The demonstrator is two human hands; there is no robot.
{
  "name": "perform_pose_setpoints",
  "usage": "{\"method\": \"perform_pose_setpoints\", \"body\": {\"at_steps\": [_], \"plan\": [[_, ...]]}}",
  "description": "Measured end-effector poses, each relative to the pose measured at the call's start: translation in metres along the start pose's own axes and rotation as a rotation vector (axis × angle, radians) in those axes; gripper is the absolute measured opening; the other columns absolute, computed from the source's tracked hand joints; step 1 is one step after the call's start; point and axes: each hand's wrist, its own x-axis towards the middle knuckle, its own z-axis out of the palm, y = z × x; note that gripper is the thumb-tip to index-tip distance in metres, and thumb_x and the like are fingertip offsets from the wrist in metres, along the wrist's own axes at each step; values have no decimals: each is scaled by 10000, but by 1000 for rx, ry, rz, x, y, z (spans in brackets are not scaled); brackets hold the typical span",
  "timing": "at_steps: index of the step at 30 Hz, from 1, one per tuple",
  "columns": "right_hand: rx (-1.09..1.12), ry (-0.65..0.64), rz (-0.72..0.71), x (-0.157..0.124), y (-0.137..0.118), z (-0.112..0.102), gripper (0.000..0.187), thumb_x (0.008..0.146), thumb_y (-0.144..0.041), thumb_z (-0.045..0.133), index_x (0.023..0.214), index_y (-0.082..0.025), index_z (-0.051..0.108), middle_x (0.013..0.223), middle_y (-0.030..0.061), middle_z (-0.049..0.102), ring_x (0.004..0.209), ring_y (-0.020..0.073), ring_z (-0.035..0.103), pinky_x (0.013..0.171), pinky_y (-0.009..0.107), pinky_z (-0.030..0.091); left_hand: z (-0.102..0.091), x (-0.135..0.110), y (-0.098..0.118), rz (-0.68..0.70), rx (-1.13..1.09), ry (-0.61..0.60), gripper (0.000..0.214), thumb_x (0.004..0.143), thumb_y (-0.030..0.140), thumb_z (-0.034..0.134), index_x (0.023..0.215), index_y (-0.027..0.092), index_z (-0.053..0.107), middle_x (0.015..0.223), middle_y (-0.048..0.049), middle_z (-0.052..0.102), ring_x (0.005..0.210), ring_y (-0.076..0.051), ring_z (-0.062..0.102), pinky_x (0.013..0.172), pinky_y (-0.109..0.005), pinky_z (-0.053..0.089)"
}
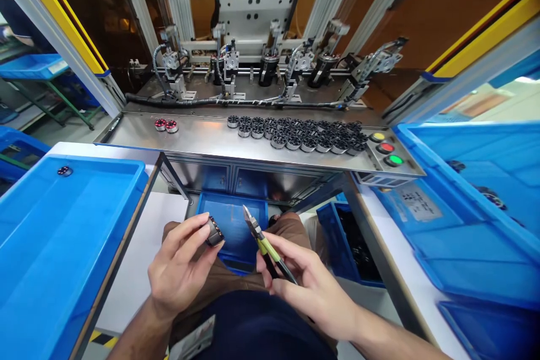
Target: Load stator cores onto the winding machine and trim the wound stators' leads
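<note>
Between the fingertips and thumb of my left hand is a small round motor stator, dark with copper-coloured windings, tilted on edge. My right hand is wrapped round the green-and-black handles of a pair of cutting pliers. Their metal jaws point up and away from me, a short way right of the stator and apart from it. Both hands hover above my lap. Beneath them lies a blue bin between my knees.
Several dark round parts stand clustered on the metal bench; two red-wound ones sit left. Coloured buttons are at right. Blue trays flank me, the left holding one round part. Machine fixtures stand behind.
</note>
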Motion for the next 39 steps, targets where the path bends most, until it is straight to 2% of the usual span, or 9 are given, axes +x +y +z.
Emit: {"method": "perform_pose_setpoints", "body": {"at_steps": [3,6,10,14,18,21,24,30,39], "plan": [[-3,-20,13,0,0,3,598,808,-198,637,1389,-222,498,932,23,610,752,126,555,733,317,490,0,-7,-3,-131,-159,24,620,689,-33,805,1241,213,669,1202,-80,728,1046,-201,720,927,-320,626],[-134,-41,-20,12,-11,4,600,811,-203,607,1402,-213,503,999,54,630,824,150,594,798,339,511,-4,-15,-9,-507,-504,62,509,760,106,807,1225,273,683,1151,-62,761,1050,-215,734,916,-317,632],[-633,-2,-317,73,-45,5,597,799,-189,574,1395,-204,544,1023,70,629,902,192,597,878,362,507,-28,-31,-15,-989,-794,152,429,713,365,862,1113,272,737,1069,-104,788,993,-260,756,832,-283,644],[-1218,264,-374,179,-74,10,657,761,-188,604,1413,-169,525,1160,112,632,1013,228,611,936,338,495,-83,-59,-13,-1264,-609,221,593,608,427,905,1146,263,717,1126,-146,762,1031,-338,737,849,-389,651],[-1355,354,-289,265,-76,18,510,758,-190,621,1265,-134,639,1148,175,648,1054,290,624,912,370,483,-149,-77,-25,-1296,-239,170,665,608,442,886,1212,295,650,1120,-120,739,931,-313,759,806,-419,654],[-1415,367,-278,292,-66,22,402,778,-218,599,1154,-113,693,1094,194,661,1027,304,632,877,380,480,-187,-73,-69,-1264,26,25,664,623,490,856,1198,249,631,1133,-127,727,1054,-313,723,894,-428,615],[-1447,369,-309,302,-55,21,419,821,-286,571,1179,-104,691,1126,214,655,1062,337,618,894,422,469,-208,-65,-147,-1195,287,-27,679,598,493,855,1155,185,620,1048,-105,739,1036,-299,712,968,-465,564],[-1464,346,-376,308,-42,18,506,861,-307,537,1354,-228,617,1210,152,661,1135,320,591,957,432,439,-196,-59,-303,-1211,484,-7,356,889,368,683,1159,142,627,1135,-91,682,1039,-232,662,948,-476,539],[-1490,388,-402,317,-37,18,459,872,-348,514,1262,-160,666,1245,153,651,1163,315,569,975,427,438,-160,-50,-398,-1196,580,129,363,933,362,630,1232,158,603,1234,-101,640,1088,-239,641,931,-472,551]]}}
